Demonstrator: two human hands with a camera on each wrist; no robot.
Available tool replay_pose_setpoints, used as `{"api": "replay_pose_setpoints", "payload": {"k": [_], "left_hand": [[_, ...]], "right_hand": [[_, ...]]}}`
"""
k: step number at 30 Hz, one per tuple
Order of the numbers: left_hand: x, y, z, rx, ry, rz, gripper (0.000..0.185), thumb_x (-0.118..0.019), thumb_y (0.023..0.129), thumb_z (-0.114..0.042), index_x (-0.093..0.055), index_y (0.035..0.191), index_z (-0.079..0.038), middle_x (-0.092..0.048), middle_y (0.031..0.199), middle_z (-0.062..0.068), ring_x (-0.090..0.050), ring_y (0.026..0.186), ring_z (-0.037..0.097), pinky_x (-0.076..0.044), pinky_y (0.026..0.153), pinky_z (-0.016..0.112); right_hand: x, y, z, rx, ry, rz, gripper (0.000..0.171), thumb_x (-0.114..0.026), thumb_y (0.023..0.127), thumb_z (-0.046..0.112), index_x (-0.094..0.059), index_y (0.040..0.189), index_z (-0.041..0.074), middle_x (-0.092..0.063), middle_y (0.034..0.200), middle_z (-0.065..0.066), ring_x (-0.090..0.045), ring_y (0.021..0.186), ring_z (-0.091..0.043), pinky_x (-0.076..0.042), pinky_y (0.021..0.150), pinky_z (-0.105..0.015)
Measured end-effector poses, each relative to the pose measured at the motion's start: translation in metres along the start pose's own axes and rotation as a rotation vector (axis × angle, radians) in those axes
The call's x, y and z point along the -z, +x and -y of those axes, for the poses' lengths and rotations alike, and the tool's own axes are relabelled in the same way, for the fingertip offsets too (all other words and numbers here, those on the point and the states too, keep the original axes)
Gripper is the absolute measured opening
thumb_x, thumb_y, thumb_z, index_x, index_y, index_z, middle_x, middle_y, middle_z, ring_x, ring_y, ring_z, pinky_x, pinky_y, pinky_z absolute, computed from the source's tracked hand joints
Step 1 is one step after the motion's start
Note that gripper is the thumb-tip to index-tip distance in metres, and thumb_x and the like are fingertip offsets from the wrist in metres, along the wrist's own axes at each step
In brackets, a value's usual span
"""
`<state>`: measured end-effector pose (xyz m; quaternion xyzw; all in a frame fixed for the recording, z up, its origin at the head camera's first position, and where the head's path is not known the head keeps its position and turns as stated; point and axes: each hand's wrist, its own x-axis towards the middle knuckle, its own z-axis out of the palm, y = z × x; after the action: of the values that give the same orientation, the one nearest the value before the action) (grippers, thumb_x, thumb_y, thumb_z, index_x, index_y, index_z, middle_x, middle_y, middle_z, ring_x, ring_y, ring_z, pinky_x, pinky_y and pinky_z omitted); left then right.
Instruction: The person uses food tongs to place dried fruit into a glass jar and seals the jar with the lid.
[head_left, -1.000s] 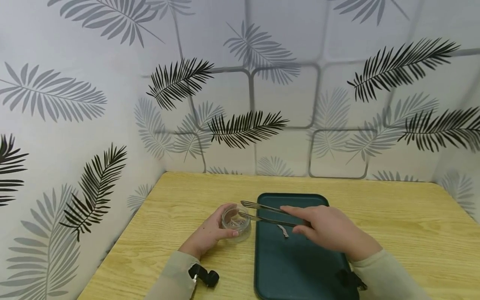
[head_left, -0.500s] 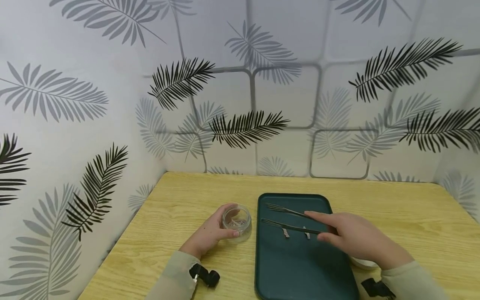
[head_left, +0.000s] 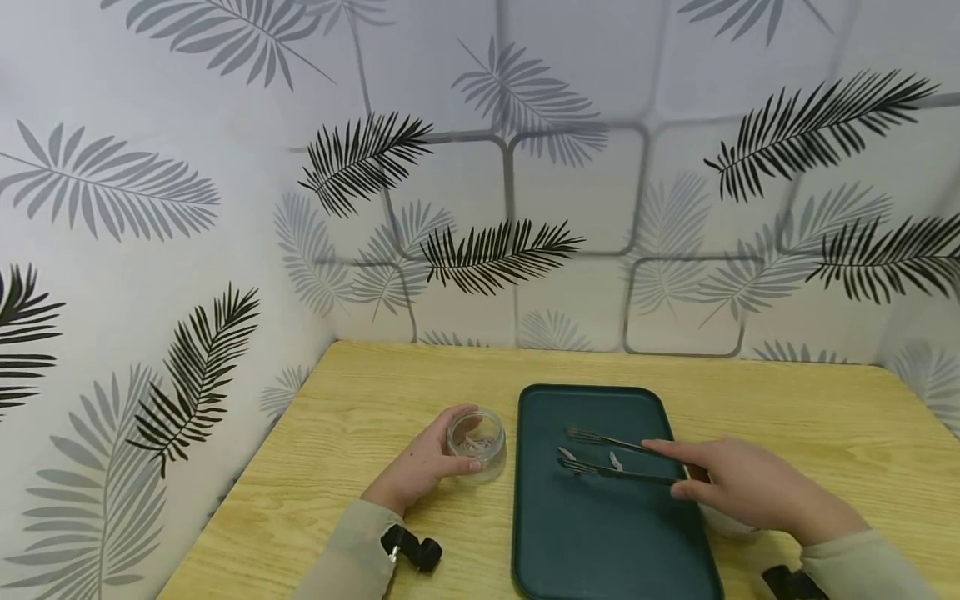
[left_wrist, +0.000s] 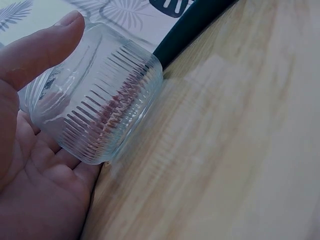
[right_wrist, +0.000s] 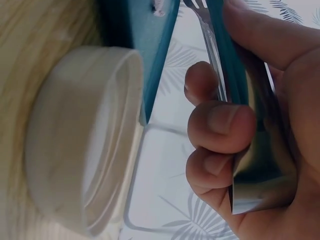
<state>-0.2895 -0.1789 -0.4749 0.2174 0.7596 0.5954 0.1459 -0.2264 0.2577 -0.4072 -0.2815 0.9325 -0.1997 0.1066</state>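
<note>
My left hand (head_left: 427, 463) holds a ribbed glass jar (head_left: 489, 454) that stands on the table, thumb on the near side and fingers around the far side. Inside the jar (left_wrist: 95, 92) lies a heap of thin, pale reddish strips (left_wrist: 120, 110). In my right hand (head_left: 757, 483) is a pair of metal tongs (head_left: 637, 476), gripped around its bent end in the right wrist view. The tongs' two arms are spread over the dark green tray (head_left: 600, 542), with nothing visible between their tips. Small pale strips (head_left: 616, 460) lie on the tray beneath, partly hidden by the tongs.
A white round lid (right_wrist: 70, 135) lies on the wooden table (head_left: 375, 392) to the right of the tray, mostly covered by my right hand in the head view. Behind the table's far edge rises a leaf-patterned wall (head_left: 570, 208).
The tongs have moved from the jar's mouth rightward, back over the tray, with my right hand. My left hand and the jar have stayed in place.
</note>
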Motion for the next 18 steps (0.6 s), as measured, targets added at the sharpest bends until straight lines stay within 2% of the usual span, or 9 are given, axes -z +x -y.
{"api": "replay_pose_setpoints", "payload": {"k": [13, 18], "left_hand": [[0.0003, 0.0, 0.0007, -0.003, -0.009, 0.012, 0.079, -0.077, 0.092, -0.015, -0.032, 0.157, -0.015, -0.04, 0.156, 0.013, -0.038, 0.143, 0.028, -0.033, 0.111, 0.046], [0.0005, 0.0003, 0.0008, 0.002, -0.013, 0.011, 0.079, -0.077, 0.092, -0.017, -0.032, 0.157, -0.015, -0.04, 0.157, 0.012, -0.038, 0.143, 0.027, -0.034, 0.11, 0.045]], "right_hand": [[-0.0045, -0.0008, -0.0071, -0.008, 0.024, 0.024, 0.058, -0.063, 0.098, 0.043, -0.05, 0.152, 0.024, -0.05, 0.063, 0.014, -0.043, 0.052, -0.003, -0.038, 0.057, -0.028], [-0.005, -0.0005, -0.0083, -0.019, 0.024, 0.014, 0.056, -0.064, 0.098, 0.042, -0.052, 0.151, 0.026, -0.047, 0.06, 0.013, -0.037, 0.048, -0.003, -0.038, 0.054, -0.027]]}}
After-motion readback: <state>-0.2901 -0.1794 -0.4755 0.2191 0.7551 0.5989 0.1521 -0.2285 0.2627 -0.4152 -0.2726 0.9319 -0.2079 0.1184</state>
